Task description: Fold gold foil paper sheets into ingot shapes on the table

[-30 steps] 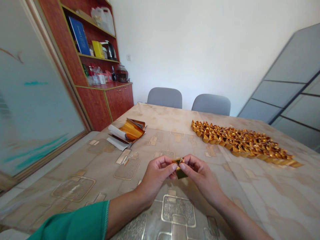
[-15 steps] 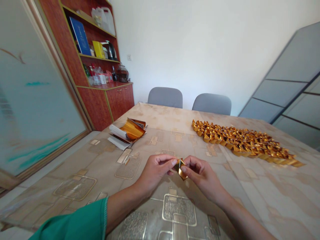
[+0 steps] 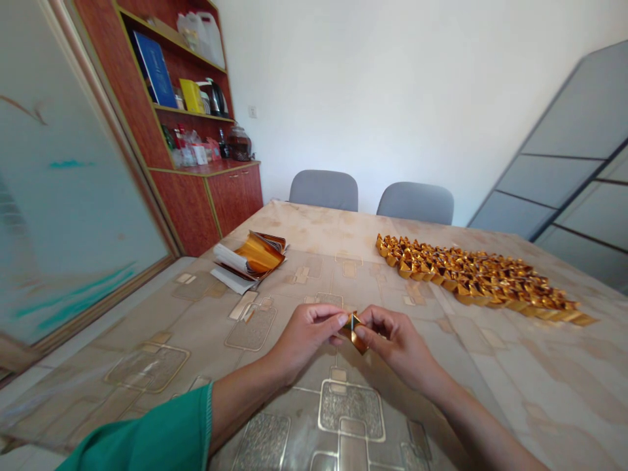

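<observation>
Looks like a dining or sitting room, in a home or perhaps a small office; cannot be settled which. Holds a large table under a beige, rectangle-patterned cover point(image 3: 318, 229), with two grey, round-cornered chair backs point(image 3: 324, 190) behind. Includes a reddish-brown wooden cabinet point(image 3: 189, 206) shelving a black-and-silver kettle point(image 3: 216, 98), translucent plastic jugs point(image 3: 202, 36) and a rounded glass jar point(image 3: 239, 144). Has plain white walls point(image 3: 367, 85).
</observation>
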Demonstrator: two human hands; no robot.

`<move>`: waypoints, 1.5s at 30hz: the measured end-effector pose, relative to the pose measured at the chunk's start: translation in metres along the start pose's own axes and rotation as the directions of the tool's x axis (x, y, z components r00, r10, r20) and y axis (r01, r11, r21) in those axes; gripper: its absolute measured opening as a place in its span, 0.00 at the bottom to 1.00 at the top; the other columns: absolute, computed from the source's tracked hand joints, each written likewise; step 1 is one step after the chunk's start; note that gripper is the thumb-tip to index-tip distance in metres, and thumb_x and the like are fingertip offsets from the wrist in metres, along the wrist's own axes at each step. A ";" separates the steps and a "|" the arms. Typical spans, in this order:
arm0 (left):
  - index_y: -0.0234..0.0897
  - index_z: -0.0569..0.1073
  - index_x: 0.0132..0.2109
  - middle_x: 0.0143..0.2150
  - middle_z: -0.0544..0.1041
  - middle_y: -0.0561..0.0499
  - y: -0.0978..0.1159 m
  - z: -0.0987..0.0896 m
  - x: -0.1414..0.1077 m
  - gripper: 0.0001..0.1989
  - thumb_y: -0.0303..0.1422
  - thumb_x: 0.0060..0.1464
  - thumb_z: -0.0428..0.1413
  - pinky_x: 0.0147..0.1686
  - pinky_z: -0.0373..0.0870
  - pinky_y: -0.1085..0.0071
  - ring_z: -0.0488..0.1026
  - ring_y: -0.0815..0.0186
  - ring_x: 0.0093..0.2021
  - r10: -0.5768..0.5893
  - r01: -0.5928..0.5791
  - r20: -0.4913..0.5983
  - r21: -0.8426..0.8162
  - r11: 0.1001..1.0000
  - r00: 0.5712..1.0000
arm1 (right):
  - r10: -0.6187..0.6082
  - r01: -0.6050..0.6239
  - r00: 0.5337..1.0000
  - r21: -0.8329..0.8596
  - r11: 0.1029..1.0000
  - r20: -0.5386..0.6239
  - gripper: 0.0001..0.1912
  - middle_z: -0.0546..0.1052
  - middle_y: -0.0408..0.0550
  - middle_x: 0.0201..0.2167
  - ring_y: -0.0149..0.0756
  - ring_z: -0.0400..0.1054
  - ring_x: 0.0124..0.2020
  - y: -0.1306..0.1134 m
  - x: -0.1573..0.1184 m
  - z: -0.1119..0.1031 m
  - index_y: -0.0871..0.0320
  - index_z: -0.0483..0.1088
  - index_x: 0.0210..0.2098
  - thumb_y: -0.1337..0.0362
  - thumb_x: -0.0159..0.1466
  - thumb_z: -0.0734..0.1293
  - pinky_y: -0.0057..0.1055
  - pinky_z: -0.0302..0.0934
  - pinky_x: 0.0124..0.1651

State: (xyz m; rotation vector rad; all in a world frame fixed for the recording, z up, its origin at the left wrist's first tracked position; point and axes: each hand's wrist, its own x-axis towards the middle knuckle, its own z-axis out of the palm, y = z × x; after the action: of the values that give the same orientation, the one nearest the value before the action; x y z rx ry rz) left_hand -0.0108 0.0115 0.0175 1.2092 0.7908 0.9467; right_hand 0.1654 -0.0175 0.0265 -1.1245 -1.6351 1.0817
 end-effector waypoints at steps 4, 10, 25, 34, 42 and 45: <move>0.34 0.82 0.30 0.26 0.77 0.50 0.001 0.002 0.000 0.07 0.34 0.45 0.64 0.29 0.66 0.73 0.69 0.69 0.26 -0.023 0.024 -0.072 0.017 1.000 0.997 | 0.022 -0.022 1.000 0.034 0.999 0.005 0.14 0.72 0.43 0.20 0.32 0.60 0.23 -0.001 0.000 0.003 0.56 0.71 0.25 0.53 0.61 0.68 0.30 0.52 0.27; 0.34 0.81 0.29 0.26 0.78 0.50 -0.003 0.002 0.000 0.06 0.33 0.44 0.64 0.30 0.66 0.74 0.70 0.69 0.28 -0.045 0.044 -0.110 -0.019 0.999 0.993 | 0.048 -0.047 0.999 0.067 0.997 -0.012 0.14 0.71 0.42 0.20 0.31 0.60 0.22 0.000 0.000 0.006 0.56 0.71 0.24 0.54 0.60 0.69 0.29 0.52 0.26; 0.33 0.81 0.31 0.29 0.79 0.48 -0.007 0.000 0.002 0.10 0.35 0.41 0.68 0.35 0.67 0.71 0.73 0.67 0.31 -0.078 0.067 -0.103 -0.107 0.992 0.992 | 0.109 -0.112 0.994 0.092 0.990 0.027 0.15 0.68 0.40 0.19 0.29 0.57 0.21 0.004 0.001 0.007 0.57 0.69 0.23 0.55 0.59 0.70 0.28 0.50 0.25; 0.32 0.80 0.30 0.27 0.78 0.51 -0.007 -0.006 0.005 0.12 0.35 0.38 0.70 0.32 0.65 0.73 0.69 0.70 0.28 -0.102 0.098 -0.035 -0.103 0.990 0.994 | 0.067 -0.071 0.996 0.089 0.993 0.057 0.13 0.70 0.41 0.21 0.30 0.59 0.22 0.011 0.003 0.003 0.56 0.70 0.26 0.55 0.61 0.69 0.29 0.51 0.27; 0.33 0.81 0.35 0.31 0.79 0.50 -0.005 -0.003 0.004 0.13 0.36 0.41 0.68 0.34 0.65 0.72 0.71 0.68 0.31 -0.097 0.096 -0.016 -0.070 0.993 0.995 | 0.039 -0.041 0.999 0.082 0.996 0.023 0.13 0.71 0.43 0.22 0.32 0.61 0.25 0.009 0.002 0.004 0.56 0.70 0.27 0.54 0.61 0.68 0.30 0.54 0.29; 0.32 0.79 0.30 0.27 0.77 0.52 -0.005 -0.003 0.004 0.11 0.34 0.38 0.68 0.32 0.63 0.74 0.69 0.70 0.28 -0.086 0.084 -0.042 -0.037 0.996 0.995 | 0.030 -0.029 0.999 0.044 0.999 -0.013 0.13 0.70 0.42 0.22 0.32 0.59 0.24 0.008 0.001 0.006 0.57 0.70 0.26 0.56 0.61 0.68 0.29 0.53 0.29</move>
State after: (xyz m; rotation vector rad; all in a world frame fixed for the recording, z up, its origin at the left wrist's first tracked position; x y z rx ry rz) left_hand -0.0107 0.0163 0.0125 1.1189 0.8502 0.9158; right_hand 0.1610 -0.0154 0.0172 -1.1281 -1.5813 1.1216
